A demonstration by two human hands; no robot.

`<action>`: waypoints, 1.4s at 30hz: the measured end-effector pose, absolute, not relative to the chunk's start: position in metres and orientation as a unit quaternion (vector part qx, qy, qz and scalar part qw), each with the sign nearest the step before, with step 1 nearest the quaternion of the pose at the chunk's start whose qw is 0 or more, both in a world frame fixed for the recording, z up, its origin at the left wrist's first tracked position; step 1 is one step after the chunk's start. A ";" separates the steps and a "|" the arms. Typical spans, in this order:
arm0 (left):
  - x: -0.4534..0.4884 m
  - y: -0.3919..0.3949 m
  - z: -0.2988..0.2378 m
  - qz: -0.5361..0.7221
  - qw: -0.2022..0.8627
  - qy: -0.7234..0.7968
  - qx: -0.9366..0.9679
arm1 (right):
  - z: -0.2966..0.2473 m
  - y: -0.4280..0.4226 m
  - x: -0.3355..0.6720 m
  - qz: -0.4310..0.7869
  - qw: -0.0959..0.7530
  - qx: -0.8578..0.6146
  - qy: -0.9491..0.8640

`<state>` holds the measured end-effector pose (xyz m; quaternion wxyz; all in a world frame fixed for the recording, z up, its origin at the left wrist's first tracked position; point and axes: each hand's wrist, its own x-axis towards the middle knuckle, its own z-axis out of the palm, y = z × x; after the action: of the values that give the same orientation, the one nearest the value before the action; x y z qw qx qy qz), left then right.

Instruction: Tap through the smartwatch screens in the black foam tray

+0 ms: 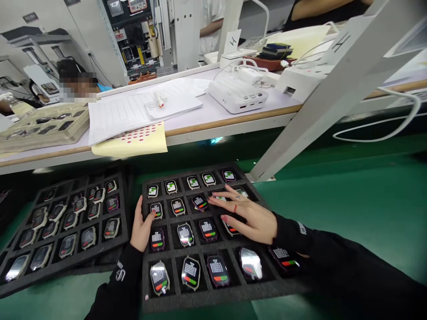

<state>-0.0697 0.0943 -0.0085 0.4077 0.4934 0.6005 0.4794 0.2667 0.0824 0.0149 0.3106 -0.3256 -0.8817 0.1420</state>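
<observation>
A black foam tray (230,291) holds rows of smartwatch bodies without straps, many with lit screens. My left hand (142,229) is at the tray's left edge, fingers along the outer wall and thumb over the inside, its tip at a watch (156,210) in the second row. Over the right part of the tray, my right hand (248,213) lies palm down with fingers spread, partly hiding several watches. Its fingertips are close to a dark-rimmed watch (200,202); whether they touch a screen I cannot tell. Top-row watches, such as one (171,186), show green and white; lower ones show text with red and green bars.
To the left, another foam tray (80,262) of dark-screened watches rests on further trays. A slanted white post (310,98) rises behind the tray at right. The shelf ahead carries papers (116,113), a white power bank (238,95) and a parts tray (66,133). Other people are beyond.
</observation>
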 end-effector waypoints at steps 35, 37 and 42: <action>-0.066 0.092 -0.023 0.488 0.418 0.580 0.501 | 0.021 0.094 0.196 0.131 0.210 -0.311 -0.918; -0.067 0.092 -0.021 0.482 0.422 0.583 0.499 | 0.023 0.091 0.196 0.135 0.211 -0.314 -0.916; -0.069 0.092 -0.017 0.472 0.429 0.587 0.499 | 0.020 0.087 0.187 0.157 0.200 -0.285 -0.924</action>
<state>-0.0689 0.0917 -0.0173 0.4289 0.4990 0.5866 0.4722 0.1874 0.0873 0.0200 0.2003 -0.2850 -0.9242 0.1566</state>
